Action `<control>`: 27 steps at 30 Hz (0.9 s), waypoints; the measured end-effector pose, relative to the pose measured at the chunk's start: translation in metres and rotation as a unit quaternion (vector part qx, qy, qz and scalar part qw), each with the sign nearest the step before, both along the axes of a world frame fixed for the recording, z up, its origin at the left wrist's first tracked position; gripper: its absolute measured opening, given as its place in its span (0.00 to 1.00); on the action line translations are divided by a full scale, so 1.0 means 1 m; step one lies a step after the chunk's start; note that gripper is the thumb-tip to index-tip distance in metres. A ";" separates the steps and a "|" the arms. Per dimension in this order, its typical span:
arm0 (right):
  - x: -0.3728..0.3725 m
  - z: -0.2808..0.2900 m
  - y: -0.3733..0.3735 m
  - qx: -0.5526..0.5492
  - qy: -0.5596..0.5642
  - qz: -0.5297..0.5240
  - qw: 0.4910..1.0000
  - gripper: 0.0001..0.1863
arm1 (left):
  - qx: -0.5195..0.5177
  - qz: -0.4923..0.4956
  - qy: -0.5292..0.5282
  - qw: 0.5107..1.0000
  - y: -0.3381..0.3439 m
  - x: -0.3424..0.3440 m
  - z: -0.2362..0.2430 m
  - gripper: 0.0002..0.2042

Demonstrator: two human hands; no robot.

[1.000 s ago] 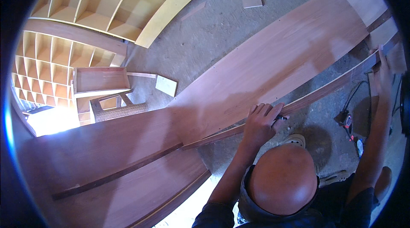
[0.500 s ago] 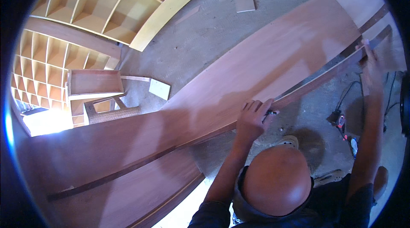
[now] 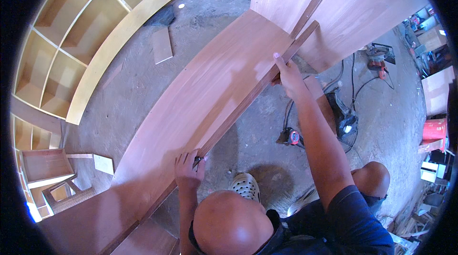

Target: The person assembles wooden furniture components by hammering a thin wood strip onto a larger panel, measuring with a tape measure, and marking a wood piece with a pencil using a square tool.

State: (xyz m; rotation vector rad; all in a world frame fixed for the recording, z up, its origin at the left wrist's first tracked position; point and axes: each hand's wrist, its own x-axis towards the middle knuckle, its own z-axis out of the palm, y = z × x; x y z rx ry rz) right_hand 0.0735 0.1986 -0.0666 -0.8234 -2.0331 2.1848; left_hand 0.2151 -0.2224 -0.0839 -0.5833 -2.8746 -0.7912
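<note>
A long dark-brown wooden strip (image 3: 248, 101) runs along the near edge of a broad reddish wooden panel (image 3: 200, 88). My right hand (image 3: 289, 79) grips the strip towards its far end, thumb on top and fingers underneath. Further back along the same edge, my left hand (image 3: 189, 171) rests its fingers on the panel. Between its thumb and forefinger is a small dark pen-like thing (image 3: 197, 160), mostly hidden. The strip's far end reaches past the panel's corner, beside an upright panel (image 3: 353, 16) with a dark batten (image 3: 317, 0).
Yellowish shelving (image 3: 78, 31) stands at the left, near a drawer-like box (image 3: 46, 165) and a stool (image 3: 67, 195). On the floor lie a red-and-black tape measure (image 3: 294, 136), cables, a dark bag (image 3: 341, 114) and a red power tool (image 3: 378, 66). My shoe (image 3: 245, 186) is below the strip.
The view has swung right, showing more upright panel and floor tools. The strip's far part, blurred and apart from the panel before, now lies close along its edge. Both hands keep their hold.
</note>
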 end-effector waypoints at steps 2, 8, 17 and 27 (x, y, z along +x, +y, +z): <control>0.001 -0.002 0.002 -0.001 -0.005 -0.007 1.000 0.28 | 0.003 -0.002 -0.006 1.000 0.000 0.000 0.001 0.17; 0.001 0.006 -0.002 0.000 -0.007 0.002 1.000 0.26 | 0.002 0.008 -0.016 1.000 -0.001 0.001 0.007 0.16; -0.015 0.027 -0.014 -0.007 0.033 0.014 0.999 0.28 | -0.031 0.038 -0.001 0.999 -0.008 -0.008 0.014 0.17; -0.016 0.004 -0.008 -0.002 0.010 0.001 1.000 0.29 | -0.035 0.024 -0.008 0.999 -0.007 -0.006 -0.001 0.17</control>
